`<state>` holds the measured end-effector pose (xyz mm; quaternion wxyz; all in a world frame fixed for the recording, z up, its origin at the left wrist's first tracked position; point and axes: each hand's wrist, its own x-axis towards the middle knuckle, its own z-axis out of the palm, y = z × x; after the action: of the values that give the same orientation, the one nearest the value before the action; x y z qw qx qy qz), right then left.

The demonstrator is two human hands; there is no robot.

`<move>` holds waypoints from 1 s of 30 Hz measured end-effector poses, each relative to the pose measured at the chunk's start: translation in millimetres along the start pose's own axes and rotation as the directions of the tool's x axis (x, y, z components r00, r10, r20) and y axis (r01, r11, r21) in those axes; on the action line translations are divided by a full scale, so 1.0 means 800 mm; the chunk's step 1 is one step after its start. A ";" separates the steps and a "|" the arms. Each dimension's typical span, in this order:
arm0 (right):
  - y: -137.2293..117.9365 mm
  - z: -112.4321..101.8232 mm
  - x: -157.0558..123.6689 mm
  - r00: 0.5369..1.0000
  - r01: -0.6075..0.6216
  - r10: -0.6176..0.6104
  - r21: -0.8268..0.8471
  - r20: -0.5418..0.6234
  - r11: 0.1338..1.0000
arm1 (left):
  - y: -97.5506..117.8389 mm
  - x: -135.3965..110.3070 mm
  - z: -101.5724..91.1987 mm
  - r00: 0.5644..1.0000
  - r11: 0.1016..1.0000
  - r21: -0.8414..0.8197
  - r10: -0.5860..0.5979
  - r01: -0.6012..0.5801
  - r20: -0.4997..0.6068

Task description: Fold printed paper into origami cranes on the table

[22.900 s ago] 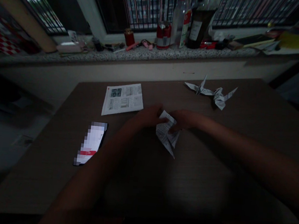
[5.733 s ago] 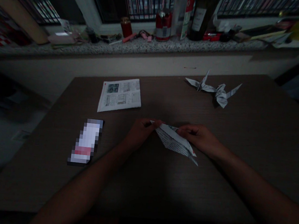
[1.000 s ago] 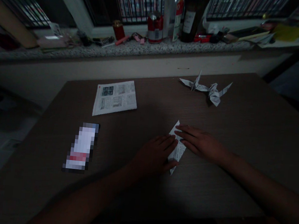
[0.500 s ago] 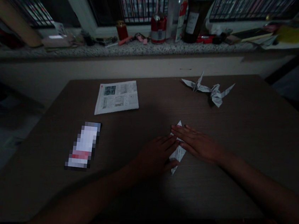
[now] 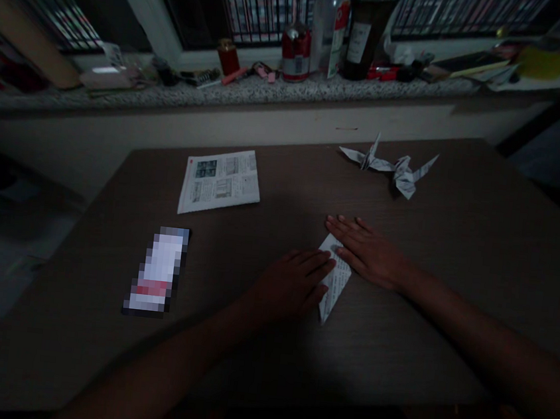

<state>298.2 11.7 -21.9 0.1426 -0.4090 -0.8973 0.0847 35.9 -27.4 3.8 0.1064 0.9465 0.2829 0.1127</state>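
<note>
A folded piece of printed paper (image 5: pixel 336 283), long and diamond-shaped, lies flat on the brown table (image 5: pixel 424 358). Over its left edge rest the fingertips of my left hand (image 5: pixel 286 287), fingers stretched out and the hand flat. My right hand (image 5: pixel 370 251) lies spread across the paper's upper end and hides that tip. Neither hand has its fingers wrapped round anything. Beyond my right hand stand two folded paper cranes, one on the left (image 5: pixel 368 157) and one on the right (image 5: pixel 406 177).
A folded printed sheet (image 5: pixel 221 182) lies at the back left, with a blurred-out phone (image 5: pixel 158 270) nearer to me. Behind the table, a granite window sill (image 5: pixel 252 90) holds a red can (image 5: pixel 295 54), a clear bottle (image 5: pixel 330 35), a dark bottle (image 5: pixel 366 35) and small clutter.
My right hand has slid up to the paper's top end, and my left hand has shifted slightly left. More of the paper's middle and lower part shows now.
</note>
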 end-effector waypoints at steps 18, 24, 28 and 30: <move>-0.014 0.001 -0.009 0.999 0.049 -0.046 0.110 -0.025 0.993 | -0.022 -0.006 0.004 0.999 0.999 0.024 -0.028 0.027 0.031; -0.015 -0.001 -0.009 0.999 0.045 -0.044 0.093 -0.018 0.995 | -0.020 -0.016 0.003 0.994 0.998 0.047 -0.037 0.032 0.102; -0.018 -0.006 -0.005 0.996 0.068 -0.065 0.063 -0.055 0.996 | -0.021 -0.015 0.003 0.992 0.999 0.039 -0.035 0.030 0.121; -0.018 -0.008 -0.001 0.995 0.075 -0.071 0.055 -0.070 0.996 | -0.023 -0.012 0.002 0.993 0.999 0.030 -0.025 0.021 0.119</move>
<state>290.6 2.4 -12.5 0.1878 -0.3742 -0.9035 0.0913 19.1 -18.1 -4.0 0.1106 0.9497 0.2886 0.0505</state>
